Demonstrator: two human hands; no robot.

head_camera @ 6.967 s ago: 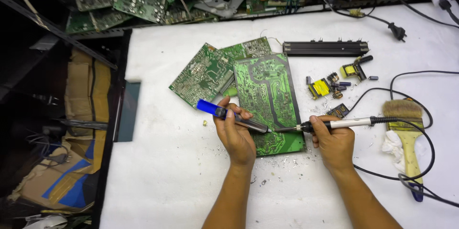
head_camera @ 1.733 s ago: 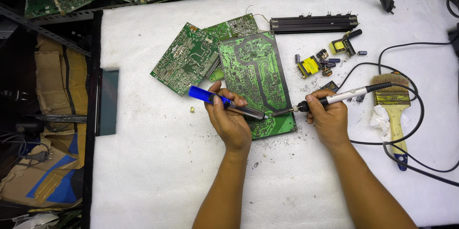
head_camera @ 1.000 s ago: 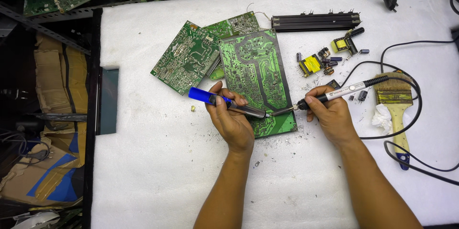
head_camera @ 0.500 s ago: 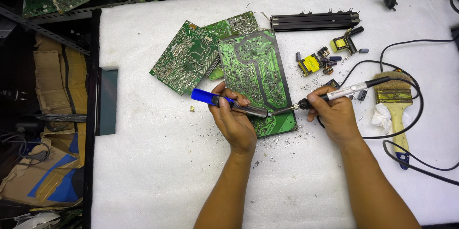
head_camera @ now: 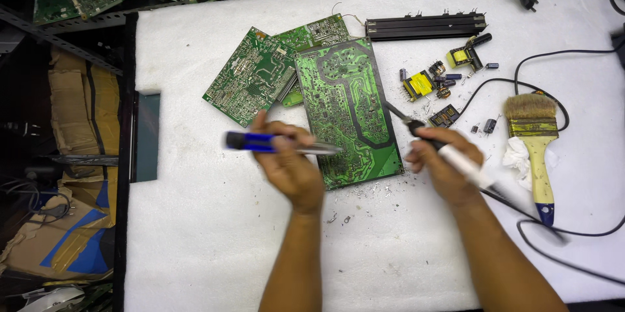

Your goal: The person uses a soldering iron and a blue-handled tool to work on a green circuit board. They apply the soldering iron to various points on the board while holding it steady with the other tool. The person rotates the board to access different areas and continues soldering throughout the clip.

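The green board [head_camera: 348, 110] lies solder side up on the white mat [head_camera: 195, 234], overlapping two smaller boards [head_camera: 250, 76]. The left hand [head_camera: 290, 165] grasps a blue-handled pump [head_camera: 277, 144] whose tip rests at the board's lower left edge. The right hand [head_camera: 446, 165] grips a soldering iron [head_camera: 433, 142] with its tip over the board's right edge; a brush [head_camera: 534, 146] and loose parts [head_camera: 443, 81] lie nearby.

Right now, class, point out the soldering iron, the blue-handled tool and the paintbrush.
soldering iron [head_camera: 459, 159]: head view, on its white handle.
blue-handled tool [head_camera: 250, 141]: head view, on its blue grip.
paintbrush [head_camera: 528, 109]: head view, on its bristles.

Bright, even overhead light; both hands motion-blurred, left margin dark.
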